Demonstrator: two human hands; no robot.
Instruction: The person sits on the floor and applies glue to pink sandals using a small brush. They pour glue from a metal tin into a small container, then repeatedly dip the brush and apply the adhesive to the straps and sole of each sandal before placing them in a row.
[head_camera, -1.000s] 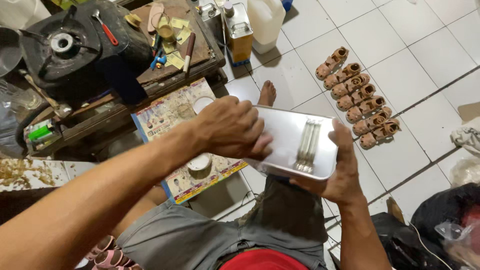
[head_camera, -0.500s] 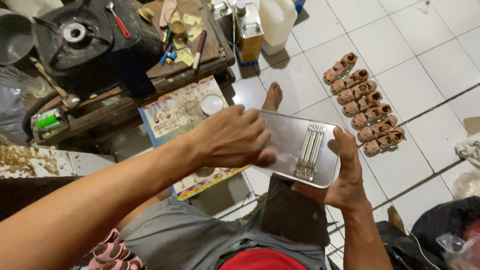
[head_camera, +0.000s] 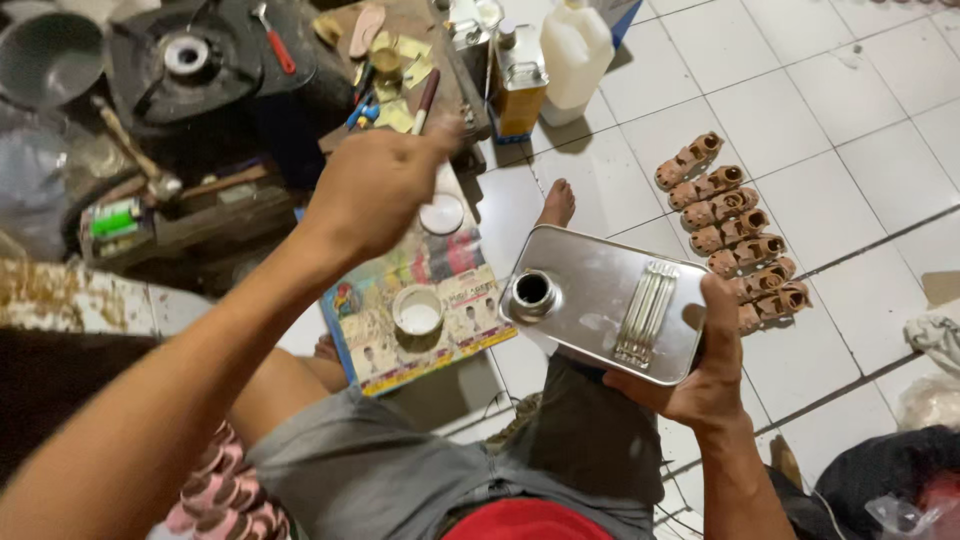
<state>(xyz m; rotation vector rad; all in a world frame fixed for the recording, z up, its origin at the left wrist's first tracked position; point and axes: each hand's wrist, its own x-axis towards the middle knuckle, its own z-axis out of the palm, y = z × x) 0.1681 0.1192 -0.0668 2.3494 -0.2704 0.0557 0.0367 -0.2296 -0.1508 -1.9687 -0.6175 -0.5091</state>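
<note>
Tin can (head_camera: 600, 310) w/ open spout gripped by right hand (head_camera: 700, 385), left hand (head_camera: 375, 190) raised apart, loosely clenched

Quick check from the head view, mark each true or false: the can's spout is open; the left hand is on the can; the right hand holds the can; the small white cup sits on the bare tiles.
1. The metal can has its spout uncapped. True.
2. The left hand rests on it. False: it is raised above the printed sheet, apart.
3. The right hand holds it. True.
4. The small white cup sits on bare tiles. False: it is on that sheet.
</note>
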